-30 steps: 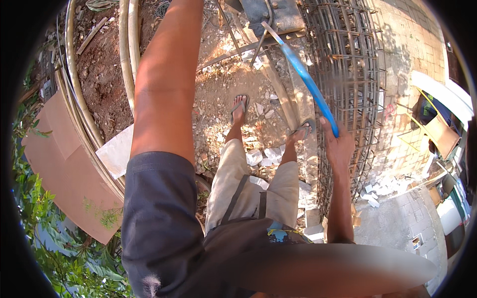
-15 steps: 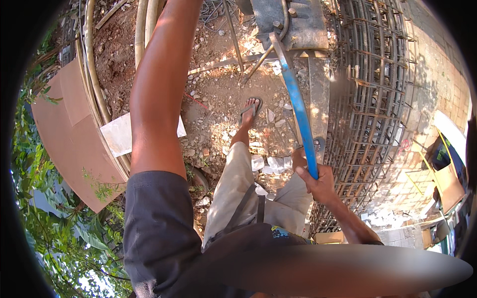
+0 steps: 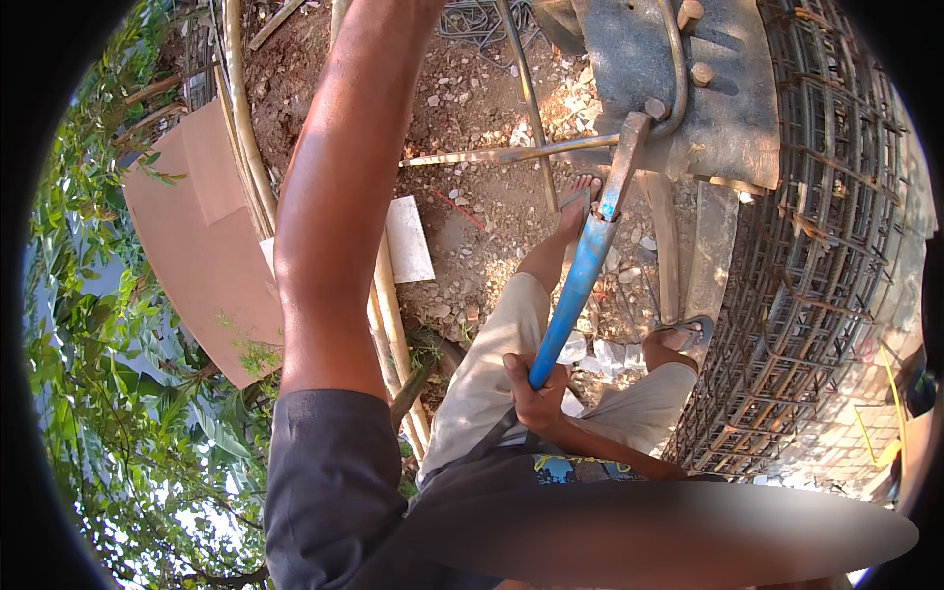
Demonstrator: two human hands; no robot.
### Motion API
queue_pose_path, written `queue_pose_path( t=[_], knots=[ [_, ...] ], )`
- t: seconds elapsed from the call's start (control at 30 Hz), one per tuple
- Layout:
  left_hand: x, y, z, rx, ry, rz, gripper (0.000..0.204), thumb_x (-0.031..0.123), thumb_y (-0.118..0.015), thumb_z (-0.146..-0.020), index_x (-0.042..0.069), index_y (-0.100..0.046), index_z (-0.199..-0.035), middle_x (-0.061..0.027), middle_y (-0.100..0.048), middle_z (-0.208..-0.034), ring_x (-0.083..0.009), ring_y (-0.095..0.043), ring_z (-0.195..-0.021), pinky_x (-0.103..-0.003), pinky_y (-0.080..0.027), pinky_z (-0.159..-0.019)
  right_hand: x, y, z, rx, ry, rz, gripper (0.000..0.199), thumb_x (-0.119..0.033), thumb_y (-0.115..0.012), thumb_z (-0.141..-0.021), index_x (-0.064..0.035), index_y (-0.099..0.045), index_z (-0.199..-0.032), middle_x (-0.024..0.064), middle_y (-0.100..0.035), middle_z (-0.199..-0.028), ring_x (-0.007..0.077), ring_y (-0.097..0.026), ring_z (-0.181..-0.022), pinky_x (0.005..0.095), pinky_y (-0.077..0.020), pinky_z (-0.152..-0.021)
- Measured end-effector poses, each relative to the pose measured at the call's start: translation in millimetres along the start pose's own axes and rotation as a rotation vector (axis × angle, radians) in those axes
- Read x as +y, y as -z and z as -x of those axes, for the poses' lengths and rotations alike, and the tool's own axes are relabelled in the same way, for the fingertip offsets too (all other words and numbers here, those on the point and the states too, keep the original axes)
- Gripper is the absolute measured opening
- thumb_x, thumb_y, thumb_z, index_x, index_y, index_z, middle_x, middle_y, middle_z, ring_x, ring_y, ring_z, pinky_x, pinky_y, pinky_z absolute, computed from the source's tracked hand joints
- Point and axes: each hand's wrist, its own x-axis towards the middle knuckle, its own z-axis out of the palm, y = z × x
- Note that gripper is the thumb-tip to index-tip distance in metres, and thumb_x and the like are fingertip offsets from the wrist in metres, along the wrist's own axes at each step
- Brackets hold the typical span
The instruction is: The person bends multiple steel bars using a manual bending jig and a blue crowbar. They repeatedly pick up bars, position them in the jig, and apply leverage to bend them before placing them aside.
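My right hand (image 3: pixel 536 393) is closed round the lower end of a blue rebar bending lever (image 3: pixel 582 285). The lever's bare steel head (image 3: pixel 629 157) reaches up to a dark steel plate (image 3: pixel 728 138) with several thick pegs. Against the head and a peg (image 3: pixel 656 108) lies a steel rod (image 3: pixel 492 155), which curves sharply on the plate. One leg of it runs left, the other up out of the frame. My left arm (image 3: pixel 344 197) stretches up past the top edge, so the left hand is out of sight.
A tall rebar cage (image 3: pixel 806 256) stands along the right. Brown board (image 3: pixel 202 246), bamboo poles (image 3: pixel 246 128) and a white tile (image 3: pixel 409 241) lie left, beside leafy plants (image 3: pixel 108 393). Stones (image 3: pixel 600 354) and a wooden strip (image 3: pixel 666 246) lie around my sandalled feet (image 3: pixel 578 197).
My right hand has swung the lever's handle leftward across my body. The rod's free leg has turned from slanting down-left to nearly level, its bend sharper. The view has shifted too.
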Motion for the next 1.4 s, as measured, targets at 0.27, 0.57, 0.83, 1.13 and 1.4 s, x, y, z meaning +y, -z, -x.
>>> queue_pose_path(
  t=[0.27,0.57,0.83,1.13,1.4],
  knots=[
    [-1,5,-6,0.055,0.119,0.069,0.046,0.030,-0.070,-0.100,0.021,-0.039,-0.068,0.0073,-0.024,-0.052,-0.0093,-0.020,-0.038,-0.028,-0.015,-0.034,29,-53,-24,0.191,-0.021,-0.028,0.050,-0.021,-0.076,-0.101,-0.0069,-0.049,-0.061,-0.0074,-0.043,-0.056,0.0028,-0.036,-0.055,0.0290,-0.0280,-0.049],
    [2,-1,-2,0.029,0.105,0.004,0.048,0.034,-0.069,-0.102,0.022,-0.037,-0.069,0.0077,-0.023,-0.050,-0.0088,-0.020,-0.037,-0.027,-0.016,-0.034,21,-56,-27,0.208,-0.007,-0.029,0.051,-0.021,-0.074,-0.102,-0.0080,-0.047,-0.061,-0.0082,-0.038,-0.057,0.0024,-0.033,-0.056,0.0298,-0.0259,-0.049],
    [-8,11,-17,-0.001,0.158,0.165,0.044,0.028,-0.068,-0.102,0.022,-0.039,-0.069,0.0077,-0.025,-0.052,-0.0089,-0.021,-0.037,-0.027,-0.016,-0.034,47,-56,-50,0.299,0.060,0.071,0.052,-0.023,-0.076,-0.100,-0.0059,-0.047,-0.060,-0.0052,-0.041,-0.055,0.0052,-0.034,-0.053,0.0329,-0.0274,-0.048],
    [-6,3,-21,-0.028,0.293,0.034,0.039,0.038,-0.064,-0.104,0.018,-0.048,-0.074,0.0075,-0.027,-0.052,-0.0089,-0.026,-0.042,-0.027,-0.024,-0.039,-43,23,53,0.381,0.186,0.549,0.048,-0.020,-0.082,-0.093,-0.0025,-0.051,-0.060,-0.0036,-0.043,-0.055,0.0068,-0.036,-0.054,0.0322,-0.0315,-0.048],
    [38,26,67,-0.372,0.208,0.621,0.034,0.039,-0.068,-0.102,0.012,-0.062,-0.083,0.0070,-0.037,-0.055,-0.0084,-0.033,-0.046,-0.026,-0.034,-0.047,-148,-38,10,0.748,0.191,0.523,0.025,-0.024,-0.077,-0.098,0.0005,-0.071,-0.093,0.0040,-0.068,-0.072,0.0111,-0.064,-0.063,0.0278,-0.0507,-0.059]
  ],
)
